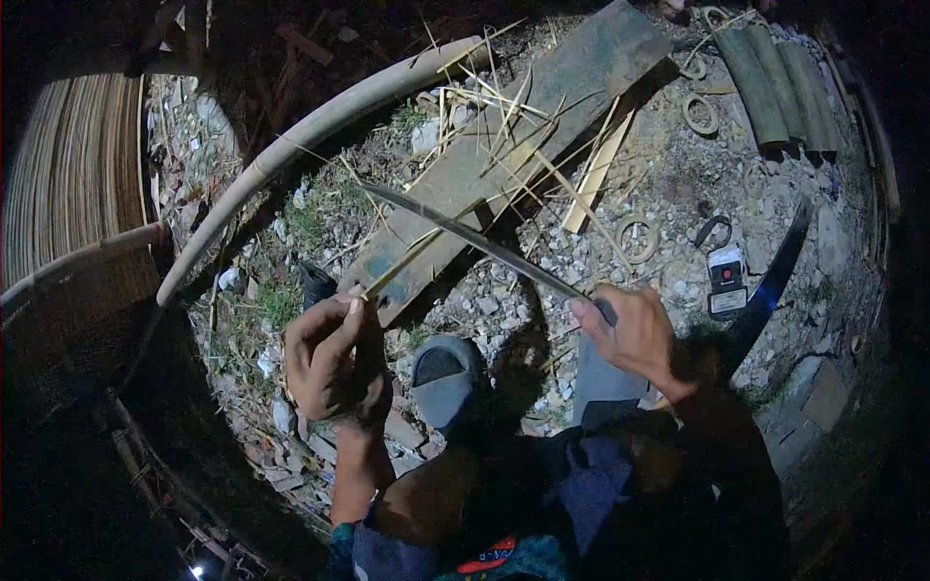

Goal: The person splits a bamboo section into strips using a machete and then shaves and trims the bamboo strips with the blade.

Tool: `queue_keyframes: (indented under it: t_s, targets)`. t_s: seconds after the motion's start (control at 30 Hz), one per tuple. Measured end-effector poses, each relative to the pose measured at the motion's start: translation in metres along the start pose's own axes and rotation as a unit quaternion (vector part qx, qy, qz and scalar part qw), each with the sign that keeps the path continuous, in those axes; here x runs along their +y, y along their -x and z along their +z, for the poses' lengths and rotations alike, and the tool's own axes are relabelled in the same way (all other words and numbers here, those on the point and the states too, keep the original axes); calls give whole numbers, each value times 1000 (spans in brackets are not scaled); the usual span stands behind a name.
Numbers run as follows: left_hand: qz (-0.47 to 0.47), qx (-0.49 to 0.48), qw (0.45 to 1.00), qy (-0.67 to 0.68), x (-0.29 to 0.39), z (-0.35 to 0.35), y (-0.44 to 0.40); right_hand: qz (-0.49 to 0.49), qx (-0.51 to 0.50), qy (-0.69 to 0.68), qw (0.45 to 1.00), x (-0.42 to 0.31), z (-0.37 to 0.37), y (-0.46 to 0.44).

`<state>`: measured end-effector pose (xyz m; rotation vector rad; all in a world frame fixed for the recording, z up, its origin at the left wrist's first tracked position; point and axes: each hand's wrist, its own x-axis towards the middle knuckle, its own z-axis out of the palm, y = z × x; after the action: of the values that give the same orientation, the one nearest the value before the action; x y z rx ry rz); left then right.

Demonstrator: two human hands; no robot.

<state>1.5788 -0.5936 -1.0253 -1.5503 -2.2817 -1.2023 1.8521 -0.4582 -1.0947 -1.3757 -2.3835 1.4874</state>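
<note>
My left hand (334, 358) pinches the near end of a thin bamboo strip (412, 263) between thumb and fingertips. The strip slants up and to the right. My right hand (630, 334) is closed around the dark handle of a long knife (484, 247). Its narrow blade points up and left, crossing over the strip's far part; whether blade and strip touch, I cannot tell. Below both lies a worn wooden plank (581, 82), tilted across the ground. Thin bamboo slivers (504, 116) are scattered over its upper half.
A long pale pole (320, 126) curves along the left. Cut bamboo tubes (751, 87) lie at the upper right, near bamboo rings (699, 114). A small black device (727, 281) and a dark, curved, blade-like piece (780, 266) are at the right. A sandal (446, 378) stands on stony ground.
</note>
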Motion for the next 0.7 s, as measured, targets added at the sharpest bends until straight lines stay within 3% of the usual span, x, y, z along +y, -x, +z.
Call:
queue_keyframes:
  t_s: [0.13,0.2,0.3,0.43,0.53,0.57,0.7]
  targets:
    - [0,16,999,45,-4,1,5,-25,40,58,997,14,9,18]
    - [3,-31,999,38,-5,-5,6,55,36,83,994,30,11,12]
    - [40,-33,998,19,-7,-2,2,97,27,108,989,42,8,10]
    - [-21,-9,995,97,-10,-2,9,49,21,93,994,48,1,30]
    - [-110,51,983,134,-12,-1,6,79,21,116,990,69,3,21]
    - [-93,54,989,100,-15,-7,1,81,23,104,991,71,6,24]
    - [-177,224,947,144,-54,-31,-41,109,13,105,988,52,12,27]
